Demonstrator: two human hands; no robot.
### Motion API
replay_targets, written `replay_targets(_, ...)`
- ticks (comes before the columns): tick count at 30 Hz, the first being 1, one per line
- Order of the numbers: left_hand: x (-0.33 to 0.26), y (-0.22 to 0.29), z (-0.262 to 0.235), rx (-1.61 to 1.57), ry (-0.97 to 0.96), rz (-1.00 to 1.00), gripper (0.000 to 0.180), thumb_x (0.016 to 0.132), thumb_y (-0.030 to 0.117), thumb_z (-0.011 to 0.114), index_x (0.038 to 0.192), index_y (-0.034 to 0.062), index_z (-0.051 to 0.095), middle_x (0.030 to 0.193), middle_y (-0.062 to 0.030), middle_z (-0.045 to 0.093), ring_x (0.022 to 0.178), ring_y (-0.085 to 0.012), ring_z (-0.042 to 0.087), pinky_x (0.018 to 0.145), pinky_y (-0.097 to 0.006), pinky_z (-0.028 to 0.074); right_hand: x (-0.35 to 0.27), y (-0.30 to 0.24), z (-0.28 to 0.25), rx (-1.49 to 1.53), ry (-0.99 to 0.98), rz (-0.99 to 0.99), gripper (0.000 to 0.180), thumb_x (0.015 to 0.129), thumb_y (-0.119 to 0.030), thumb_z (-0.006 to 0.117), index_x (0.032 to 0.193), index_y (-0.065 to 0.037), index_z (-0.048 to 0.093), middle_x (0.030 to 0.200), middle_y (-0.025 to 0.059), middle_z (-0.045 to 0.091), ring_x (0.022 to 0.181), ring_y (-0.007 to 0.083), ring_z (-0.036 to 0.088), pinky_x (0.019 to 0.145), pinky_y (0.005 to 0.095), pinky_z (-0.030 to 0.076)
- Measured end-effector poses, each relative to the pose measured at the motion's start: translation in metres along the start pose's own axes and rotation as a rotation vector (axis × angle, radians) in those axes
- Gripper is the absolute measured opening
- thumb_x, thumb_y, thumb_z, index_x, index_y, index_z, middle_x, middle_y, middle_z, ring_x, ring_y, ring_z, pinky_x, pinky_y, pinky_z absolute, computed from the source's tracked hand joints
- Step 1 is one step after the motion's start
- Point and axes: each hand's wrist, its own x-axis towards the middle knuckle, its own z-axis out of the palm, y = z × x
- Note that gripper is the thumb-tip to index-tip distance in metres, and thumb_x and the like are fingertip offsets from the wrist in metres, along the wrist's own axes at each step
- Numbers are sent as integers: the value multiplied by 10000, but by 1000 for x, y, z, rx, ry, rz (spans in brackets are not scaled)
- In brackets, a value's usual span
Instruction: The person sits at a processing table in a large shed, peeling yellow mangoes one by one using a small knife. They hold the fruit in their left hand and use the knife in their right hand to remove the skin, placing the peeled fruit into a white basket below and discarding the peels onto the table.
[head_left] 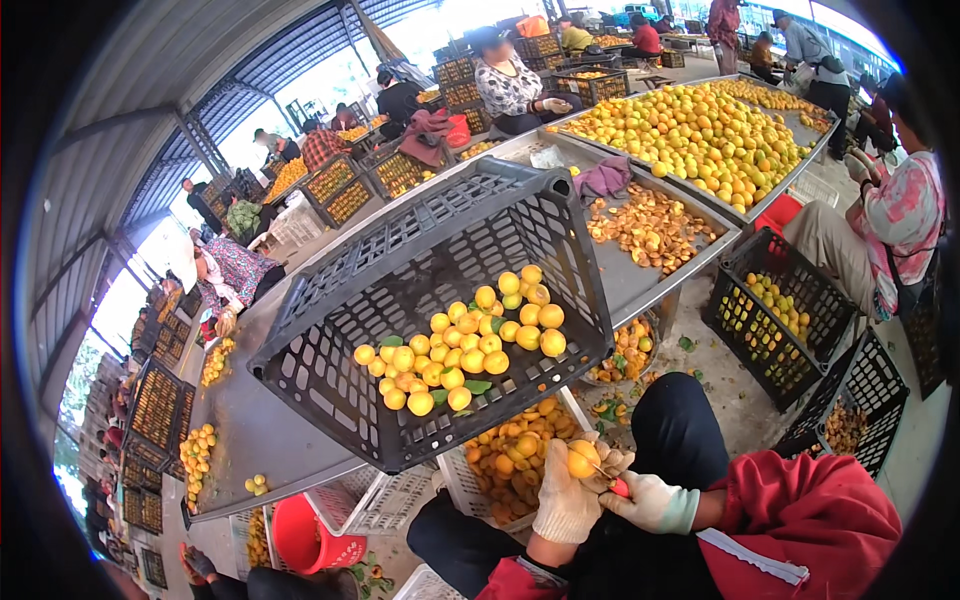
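In its white knit glove, my left hand (562, 502) grips a yellow-orange apricot (583, 459) above my lap. My right hand (652, 502), gloved too, is closed around the red handle of a small knife (620, 487), whose thin blade meets the fruit. Just beyond my hands, a white crate (461, 484) on the floor holds cut apricots (525, 440). Tipped on its side with its mouth toward me, a black plastic crate (330, 400) rests on the metal table. Several whole apricots (450, 345) and a few green leaves lie inside it.
The metal table (270, 465) runs across in front. Apricot pieces (655, 230) and a purple cloth (605, 178) lie on it. Whole apricots (700, 140) are heaped beyond. A red bucket (315, 540) stands lower left, black crates (780, 310) at right. Co-workers sit around.
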Motion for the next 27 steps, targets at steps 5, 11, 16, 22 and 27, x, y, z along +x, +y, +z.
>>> replay_targets(5, -1, 20, -15, 152, -205, 53, 552, 911, 482, 593, 1162, -3, 513, 999, -123, 608, 1009, -300, 611, 1009, -491, 456, 5, -5, -17, -38, -128, 16, 506, 893, -480, 608, 1092, -16, 569, 930, 247, 657, 915, 399, 639, 801, 427, 510)
replay_targets(11, -2, 60, -11, 984, -161, 115, 440, 799, -1, 668, 1205, 0, 499, 1045, -143, 640, 1013, -226, 625, 931, -343, 494, 11, -28, -39, 28, -290, 9, 501, 911, -476, 599, 1104, -15, 588, 925, 182, 666, 909, 291, 645, 823, 355, 491)
replay_targets(16, -10, 32, 11, 293, -113, 154, 393, 913, 229, 613, 1206, -4, 492, 1040, -167, 645, 1087, -310, 616, 979, -413, 477, 12, -31, -23, 102, -192, -97, 481, 911, -455, 596, 1094, -10, 584, 924, 206, 661, 910, 342, 640, 811, 391, 492)
replay_targets(22, -6, 19, 4, 245, -132, 64, 550, 936, 447, 565, 1273, 15, 509, 1082, -133, 623, 1122, -347, 569, 1016, -454, 434, 10, -12, -2, 75, -14, -19, 470, 889, -466, 613, 1060, -29, 589, 921, 238, 661, 904, 413, 636, 802, 439, 506)
replay_targets(27, 2, 34, -10, 621, -110, 290, 535, 961, 366, 561, 1342, 3, 461, 1048, -78, 538, 985, -213, 575, 927, -373, 475, 12, -35, -34, -80, -124, 50, 502, 878, -505, 600, 1030, -27, 604, 898, 244, 661, 906, 406, 639, 806, 427, 502)
